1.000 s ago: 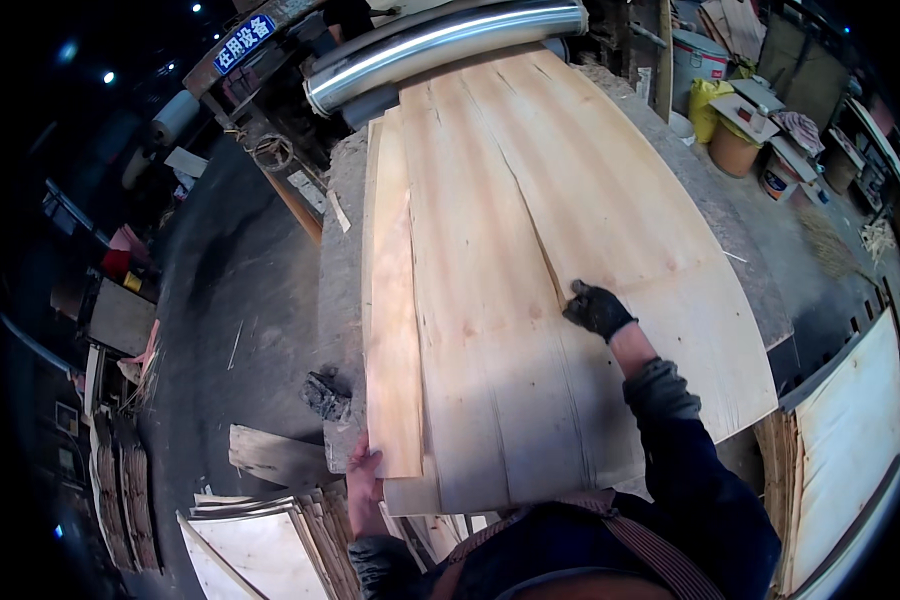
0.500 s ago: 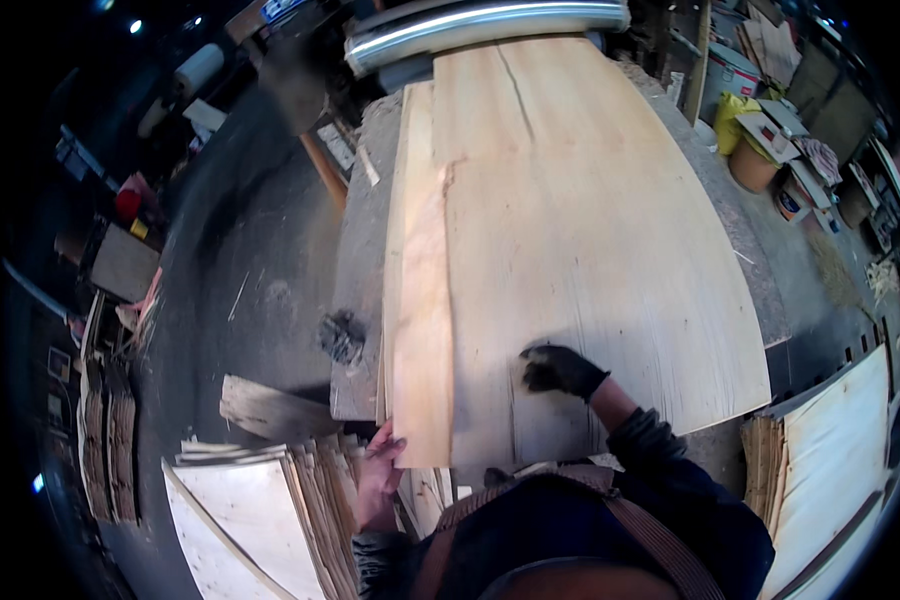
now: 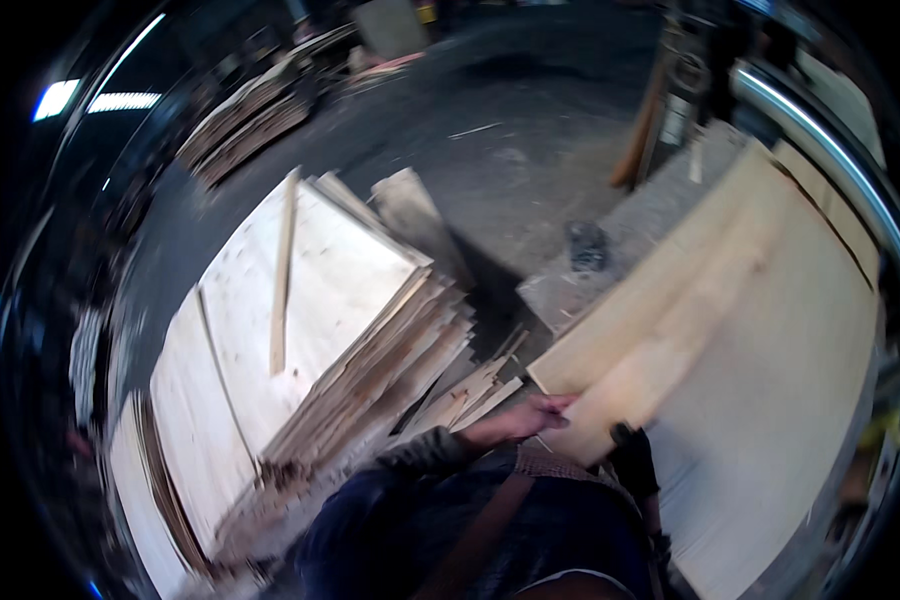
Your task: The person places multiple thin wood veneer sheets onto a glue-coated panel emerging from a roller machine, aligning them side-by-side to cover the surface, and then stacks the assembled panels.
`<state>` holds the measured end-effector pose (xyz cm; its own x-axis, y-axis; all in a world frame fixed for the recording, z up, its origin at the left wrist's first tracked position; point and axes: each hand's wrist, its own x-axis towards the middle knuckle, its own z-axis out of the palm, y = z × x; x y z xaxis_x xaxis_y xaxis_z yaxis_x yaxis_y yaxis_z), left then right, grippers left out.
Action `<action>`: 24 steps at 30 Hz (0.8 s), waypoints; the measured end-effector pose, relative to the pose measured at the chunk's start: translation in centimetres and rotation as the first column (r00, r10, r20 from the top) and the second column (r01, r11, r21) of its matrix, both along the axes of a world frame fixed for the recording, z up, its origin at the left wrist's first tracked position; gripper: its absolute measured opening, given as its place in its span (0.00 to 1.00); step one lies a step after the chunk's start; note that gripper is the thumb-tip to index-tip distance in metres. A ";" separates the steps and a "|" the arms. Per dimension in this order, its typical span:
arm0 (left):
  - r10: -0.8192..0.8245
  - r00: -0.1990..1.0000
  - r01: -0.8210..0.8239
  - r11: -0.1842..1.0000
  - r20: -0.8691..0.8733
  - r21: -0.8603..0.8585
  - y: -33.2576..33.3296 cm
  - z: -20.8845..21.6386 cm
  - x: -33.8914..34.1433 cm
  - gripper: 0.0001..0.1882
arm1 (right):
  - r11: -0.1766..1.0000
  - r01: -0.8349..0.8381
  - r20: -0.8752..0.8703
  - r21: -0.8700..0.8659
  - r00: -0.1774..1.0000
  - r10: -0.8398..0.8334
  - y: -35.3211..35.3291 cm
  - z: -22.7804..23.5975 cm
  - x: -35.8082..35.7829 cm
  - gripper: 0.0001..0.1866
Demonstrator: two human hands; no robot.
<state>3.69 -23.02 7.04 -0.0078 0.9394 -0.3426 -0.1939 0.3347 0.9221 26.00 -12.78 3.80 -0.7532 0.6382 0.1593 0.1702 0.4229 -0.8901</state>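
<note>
The left hand (image 3: 520, 420) is bare and pinches the near end of a narrow wood strip (image 3: 660, 365) between thumb and fingers. The right hand (image 3: 635, 463), in a black glove, is at the strip's opposite edge, just beside the body; whether its fingers close on the wood cannot be told. The hands are apart, with the strip's end between them. The strip lies lengthwise over a broad, thin wood sheet (image 3: 780, 370) on the table (image 3: 625, 275). A shiny metal roller (image 3: 828, 150) stands at the sheet's far end. A dark lump (image 3: 587, 246) rests on the table's left side. Left of the person stands a stack of sheets (image 3: 345, 290), a loose slat (image 3: 283, 285) on top.
</note>
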 end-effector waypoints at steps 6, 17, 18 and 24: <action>-0.119 0.993 0.115 0.985 0.022 0.126 3.8 -3.2 2.9 0.30 | 1.000 0.004 0.205 -0.017 0.979 0.000 -1.4 0.3 2.5 0.10; 0.269 0.506 0.173 0.899 -0.820 0.402 12.8 -5.3 -0.1 0.21 | 0.295 0.032 -0.151 -0.955 0.804 -0.575 5.2 -1.8 5.1 0.08; 0.185 0.347 0.124 0.963 -0.919 0.241 12.0 -4.9 -1.3 0.27 | 0.199 0.100 -0.048 -0.975 0.777 -0.627 6.3 -1.4 5.3 0.08; -0.024 0.127 -0.008 1.000 -0.992 -0.026 11.3 -6.0 -0.9 0.40 | 0.071 0.095 0.002 -0.993 0.617 -0.787 16.2 -2.7 5.5 0.13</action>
